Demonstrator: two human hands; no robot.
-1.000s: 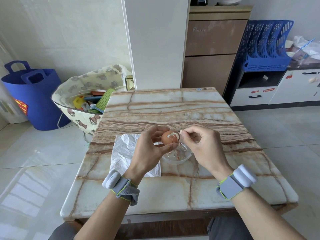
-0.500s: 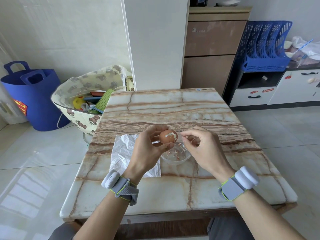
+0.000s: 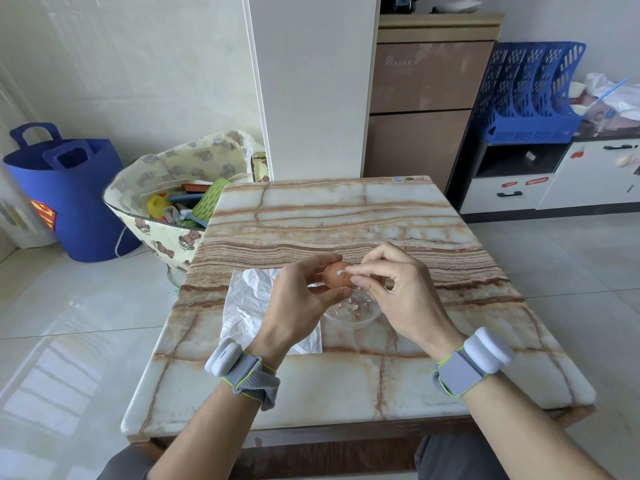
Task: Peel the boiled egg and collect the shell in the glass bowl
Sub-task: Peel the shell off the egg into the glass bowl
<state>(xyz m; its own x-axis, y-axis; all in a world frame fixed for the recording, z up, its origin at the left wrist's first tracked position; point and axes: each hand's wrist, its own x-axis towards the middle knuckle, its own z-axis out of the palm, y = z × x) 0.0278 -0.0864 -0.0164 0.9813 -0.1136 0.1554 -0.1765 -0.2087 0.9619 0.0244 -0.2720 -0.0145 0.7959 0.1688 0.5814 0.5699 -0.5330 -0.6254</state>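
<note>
A brown boiled egg (image 3: 335,276) with a small white peeled patch is held between the thumb and fingers of my left hand (image 3: 298,303), just above the glass bowl (image 3: 349,315). The thumb and forefinger of my right hand (image 3: 398,292) pinch at the peeled patch on the egg's right side. The clear bowl rests on the marble table (image 3: 346,379) below both hands and holds several small shell bits. Whether a shell piece sits between my right fingertips cannot be made out.
A crumpled white sheet (image 3: 249,303) lies on the table left of the bowl. Beside the table's far left corner stand a bear-print bag (image 3: 166,195) of items and a blue bucket (image 3: 69,199). A cabinet (image 3: 426,98) stands behind the table.
My right hand has come back from over the bowl to the egg and now pinches at the peeled spot. The egg has turned a little in my left hand.
</note>
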